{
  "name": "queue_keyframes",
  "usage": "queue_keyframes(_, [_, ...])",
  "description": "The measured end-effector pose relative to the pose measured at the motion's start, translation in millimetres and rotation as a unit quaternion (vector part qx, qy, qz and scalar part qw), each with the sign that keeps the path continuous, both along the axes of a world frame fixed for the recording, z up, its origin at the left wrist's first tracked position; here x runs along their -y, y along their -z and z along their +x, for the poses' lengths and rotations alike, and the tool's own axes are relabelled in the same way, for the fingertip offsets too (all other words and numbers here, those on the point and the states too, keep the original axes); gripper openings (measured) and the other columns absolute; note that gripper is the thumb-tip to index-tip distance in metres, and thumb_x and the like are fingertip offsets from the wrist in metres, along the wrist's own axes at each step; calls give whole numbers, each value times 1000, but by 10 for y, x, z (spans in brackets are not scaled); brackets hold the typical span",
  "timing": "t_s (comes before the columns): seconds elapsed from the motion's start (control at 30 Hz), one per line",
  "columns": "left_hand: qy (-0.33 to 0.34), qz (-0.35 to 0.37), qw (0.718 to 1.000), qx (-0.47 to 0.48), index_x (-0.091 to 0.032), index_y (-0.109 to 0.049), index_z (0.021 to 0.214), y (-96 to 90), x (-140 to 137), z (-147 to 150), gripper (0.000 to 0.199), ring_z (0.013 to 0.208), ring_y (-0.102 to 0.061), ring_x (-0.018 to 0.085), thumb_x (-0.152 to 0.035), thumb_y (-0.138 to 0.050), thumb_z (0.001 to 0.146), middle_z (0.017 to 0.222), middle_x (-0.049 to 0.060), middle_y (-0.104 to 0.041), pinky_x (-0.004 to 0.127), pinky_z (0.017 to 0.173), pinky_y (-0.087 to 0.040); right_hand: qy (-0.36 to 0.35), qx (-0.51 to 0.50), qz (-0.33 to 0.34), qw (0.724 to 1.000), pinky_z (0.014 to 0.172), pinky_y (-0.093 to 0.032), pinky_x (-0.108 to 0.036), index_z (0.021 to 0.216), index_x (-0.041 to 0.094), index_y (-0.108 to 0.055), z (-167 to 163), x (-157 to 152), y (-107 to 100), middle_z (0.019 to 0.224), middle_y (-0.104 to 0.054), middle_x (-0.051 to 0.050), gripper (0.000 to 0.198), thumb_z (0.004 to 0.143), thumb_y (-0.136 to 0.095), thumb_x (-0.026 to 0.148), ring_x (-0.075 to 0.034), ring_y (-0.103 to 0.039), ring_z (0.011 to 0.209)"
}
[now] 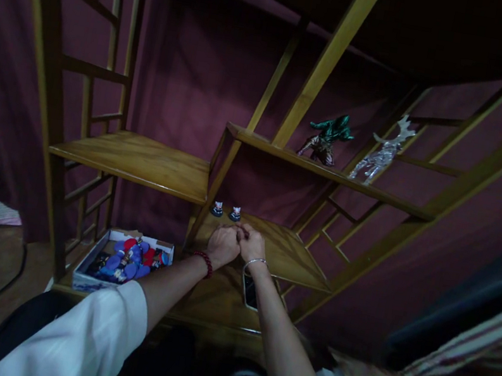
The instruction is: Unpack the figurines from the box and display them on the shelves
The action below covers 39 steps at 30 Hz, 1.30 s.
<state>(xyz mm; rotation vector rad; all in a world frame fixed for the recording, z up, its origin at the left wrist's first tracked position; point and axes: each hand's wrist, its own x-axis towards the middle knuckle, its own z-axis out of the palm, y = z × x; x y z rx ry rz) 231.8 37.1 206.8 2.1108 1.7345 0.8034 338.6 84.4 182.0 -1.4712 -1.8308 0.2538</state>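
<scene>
My left hand (224, 245) and my right hand (251, 245) meet over the front of the low right wooden shelf (293, 253). The fingers of both are curled together. Whatever they pinch is hidden, apart from a small dark patch near the fingertips that I cannot identify. Just behind them, two small white-and-black figurines (235, 213) stand side by side on that shelf. A dark red beaded bracelet is on my left wrist, a silver bangle on my right. Under my right forearm lies a phone (251, 291), partly covered.
A white box (86, 279) of blue, red and dark figures sits at lower left. On the upper right shelf stand a green-and-brown figure (329, 140) and a clear, shiny deer-like figurine (384, 152). Wooden posts and a left shelf (140, 160) border my hands.
</scene>
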Motion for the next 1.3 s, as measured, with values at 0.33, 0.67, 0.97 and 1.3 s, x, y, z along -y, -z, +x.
queue_keyframes(0.33, [1,54,999,3,-13,-61,97,155,247,-146,33,87,-59,19,-21,-32,84,92,11,-65,26,76,-44,3,21,23,1000,82,-45,-27,93,19,-65,-163,358,79,93,-67,-5,28,76,-43,16,-15,-61,85])
queue_keyframes(0.67, [18,194,978,76,-14,-56,97,512,492,-336,23,85,-52,17,-12,-40,81,89,7,-62,31,80,-43,-54,0,131,990,77,-46,-28,85,18,-64,-352,760,198,84,-63,-6,24,78,-41,19,-15,-58,79])
queue_keyframes(0.97, [79,288,949,104,-15,-53,92,833,659,-669,18,88,-48,16,-9,-42,79,88,6,-57,31,78,-44,-108,-44,198,973,76,-47,-28,88,18,-60,-629,1119,347,84,-59,-5,22,79,-41,16,-15,-56,81])
queue_keyframes(1.3, [60,263,962,50,-14,-53,84,1233,710,-973,12,82,-48,17,-11,-42,80,83,6,-55,31,73,-45,-104,-49,184,976,81,-47,-31,95,17,-60,-939,1204,825,90,-58,-8,25,79,-39,16,-16,-55,87])
